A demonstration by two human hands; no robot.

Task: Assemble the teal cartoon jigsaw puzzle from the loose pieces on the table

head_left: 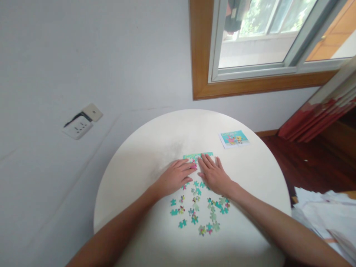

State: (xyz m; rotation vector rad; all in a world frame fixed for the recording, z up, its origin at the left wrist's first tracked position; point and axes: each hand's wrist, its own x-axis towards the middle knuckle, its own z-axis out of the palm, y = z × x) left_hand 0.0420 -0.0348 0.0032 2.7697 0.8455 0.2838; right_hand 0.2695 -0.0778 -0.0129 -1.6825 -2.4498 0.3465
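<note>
On the round white table (155, 155) lies a small joined strip of teal puzzle pieces (198, 155). My left hand (176, 176) lies flat beside it, fingers stretched out with their tips at the strip's left end. My right hand (213, 174) lies flat too, fingers spread and covering the strip's lower right part. Several loose teal and coloured puzzle pieces (198, 211) are scattered on the table just in front of both wrists.
A small cartoon reference picture (233, 138) lies at the table's far right. A wall socket (78, 127) is on the white wall at left. A wood-framed window (258, 52) is above, red curtain (319, 115) at right, white papers (328, 211) at lower right.
</note>
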